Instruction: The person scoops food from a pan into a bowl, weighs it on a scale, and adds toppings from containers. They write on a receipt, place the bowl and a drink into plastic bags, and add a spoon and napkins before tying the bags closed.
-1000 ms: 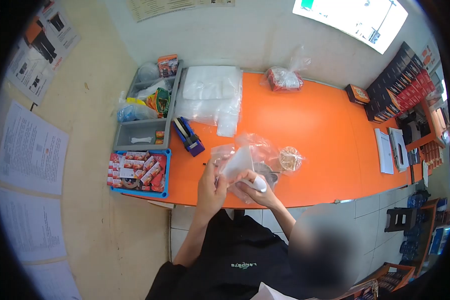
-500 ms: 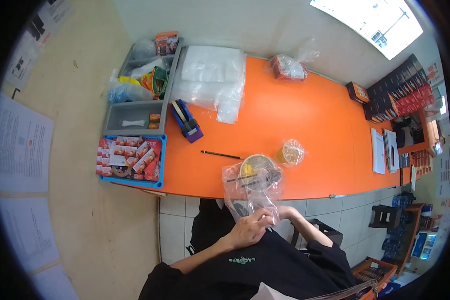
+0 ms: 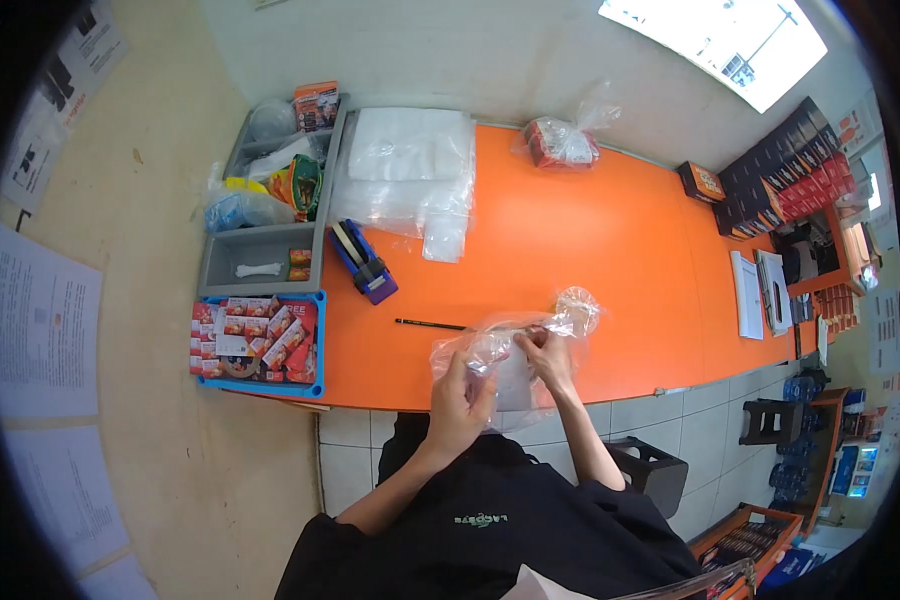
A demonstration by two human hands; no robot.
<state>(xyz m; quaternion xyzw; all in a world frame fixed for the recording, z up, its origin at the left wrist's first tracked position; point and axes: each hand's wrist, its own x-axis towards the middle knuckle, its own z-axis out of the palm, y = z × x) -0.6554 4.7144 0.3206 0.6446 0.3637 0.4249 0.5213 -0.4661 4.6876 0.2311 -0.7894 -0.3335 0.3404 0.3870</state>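
A clear plastic bag (image 3: 515, 388) is held up at the orange table's front edge, between my two hands. My left hand (image 3: 452, 408) grips the bag's left side, thumb and fingers closed on the film. With fingers pinched, my right hand (image 3: 547, 357) holds the bag's upper right edge. The film and my hands hide whatever is inside the bag. Just beyond my right hand stands a plastic-wrapped cup (image 3: 577, 308), partly covered. A dark pencil (image 3: 430, 323) lies on the table to the left of the bag.
On the orange table (image 3: 610, 245) are a blue tape dispenser (image 3: 364, 262), a stack of clear bags (image 3: 410, 150) and a bagged red box (image 3: 562, 143). A grey divided tray (image 3: 260, 245) and a blue tray (image 3: 320, 345) of red packets line the left. Dark boxes (image 3: 770, 190) stand right.
Both hands have risen from near my body to over the table edge and moved apart. The bag is spread wider, and the round container seen in it earlier is now hidden.
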